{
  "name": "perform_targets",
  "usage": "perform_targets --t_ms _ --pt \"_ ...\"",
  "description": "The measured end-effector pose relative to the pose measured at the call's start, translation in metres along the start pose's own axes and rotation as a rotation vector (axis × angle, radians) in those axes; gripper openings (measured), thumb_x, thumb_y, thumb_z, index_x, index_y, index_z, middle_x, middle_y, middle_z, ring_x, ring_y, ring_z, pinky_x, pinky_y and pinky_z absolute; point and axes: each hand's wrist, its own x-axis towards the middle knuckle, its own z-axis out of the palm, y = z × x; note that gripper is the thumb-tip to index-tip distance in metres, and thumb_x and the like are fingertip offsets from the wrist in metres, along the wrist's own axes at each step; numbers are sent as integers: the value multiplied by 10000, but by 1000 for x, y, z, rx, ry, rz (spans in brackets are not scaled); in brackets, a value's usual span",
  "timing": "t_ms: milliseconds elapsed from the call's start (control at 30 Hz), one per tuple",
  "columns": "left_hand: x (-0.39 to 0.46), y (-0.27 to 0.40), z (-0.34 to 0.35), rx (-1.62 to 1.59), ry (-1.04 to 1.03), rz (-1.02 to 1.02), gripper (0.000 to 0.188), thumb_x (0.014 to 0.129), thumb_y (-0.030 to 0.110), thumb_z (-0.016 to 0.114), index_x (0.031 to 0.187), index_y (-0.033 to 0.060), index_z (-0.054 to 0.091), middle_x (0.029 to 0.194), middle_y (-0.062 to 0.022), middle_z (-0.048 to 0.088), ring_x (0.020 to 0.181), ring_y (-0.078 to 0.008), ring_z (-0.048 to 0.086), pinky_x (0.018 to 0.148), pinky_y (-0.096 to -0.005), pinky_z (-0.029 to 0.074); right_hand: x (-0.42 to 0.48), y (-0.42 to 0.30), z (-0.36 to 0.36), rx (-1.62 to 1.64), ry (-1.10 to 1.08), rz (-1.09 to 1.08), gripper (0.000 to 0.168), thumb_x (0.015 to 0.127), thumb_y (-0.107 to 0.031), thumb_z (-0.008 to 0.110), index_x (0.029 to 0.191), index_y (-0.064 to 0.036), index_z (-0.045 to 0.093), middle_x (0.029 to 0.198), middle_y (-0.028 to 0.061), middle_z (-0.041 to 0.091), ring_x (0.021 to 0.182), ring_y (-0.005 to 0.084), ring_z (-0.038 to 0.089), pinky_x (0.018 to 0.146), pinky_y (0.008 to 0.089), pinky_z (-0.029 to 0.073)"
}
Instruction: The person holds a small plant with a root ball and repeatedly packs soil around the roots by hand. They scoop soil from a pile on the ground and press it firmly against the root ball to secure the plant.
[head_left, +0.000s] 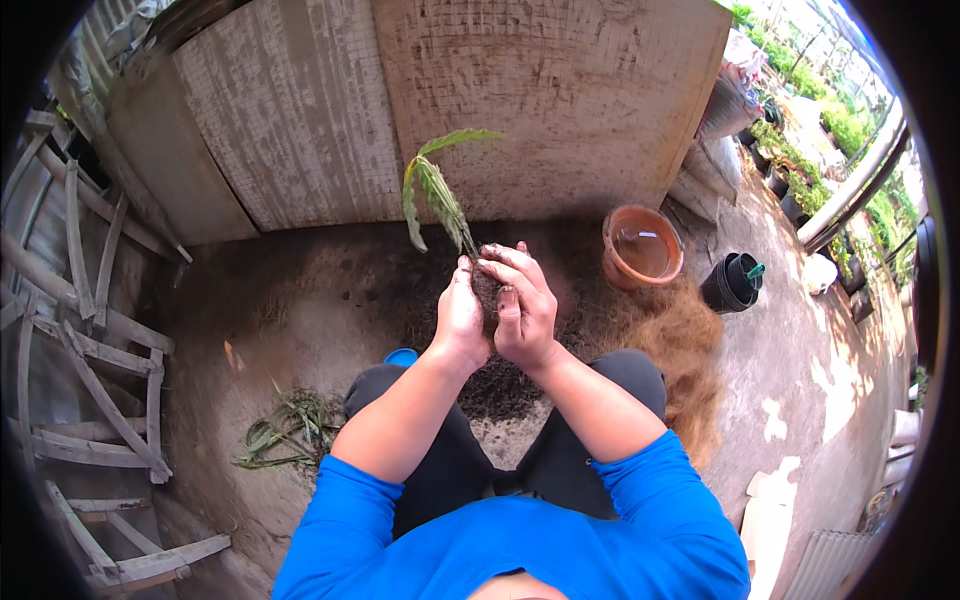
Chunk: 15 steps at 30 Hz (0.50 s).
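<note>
Between my two palms I hold the soil-covered root ball (487, 292) of a leafy plant (442, 191), its stems and long green leaves leaning up and to the left. My left hand (461, 315) cups the ball from the left side. My right hand (521, 300) closes round it from the right, with dirt on its fingers. Below and around my hands, dark loose soil (499, 390) lies heaped on the ground between my knees.
A terracotta pot (643, 247) stands at the right, beside brown coir fibre (682, 360) and stacked black plastic pots (731, 283). Cut leaves (289, 431) lie at the left, a blue object (401, 357) by my left knee. Boards (555, 97) lean ahead; wooden frames (105, 397) stand far left.
</note>
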Motion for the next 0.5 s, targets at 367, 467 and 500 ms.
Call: perform_targets --t_ms 367,467,500 --pt "3 -5 0 37 28 23 409 959 365 233 1020 65 503 1006 -92 561 919 -196 565 814 -329 475 -6 9 0 7 5 -1 241 816 -166 453 915 -20 617 967 139 601 947 288 567 968 437 329" --pt "3 1 7 45 8 114 412 956 369 244 1010 57 508 971 -93 572 882 -196 572 798 -334 475 3 3 -5 -52 -46 16 294 839 -200 420 1005 -34 597 1077 123 576 1070 269 511 1031 416 210" --pt "5 2 6 59 34 100 413 955 369 247 1009 55 510 962 -94 575 873 -196 575 795 -336 475 2 3 -6 -62 -13 30 302 840 -196 415 1021 -30 592 1102 125 570 1078 267 510 1031 412 210"
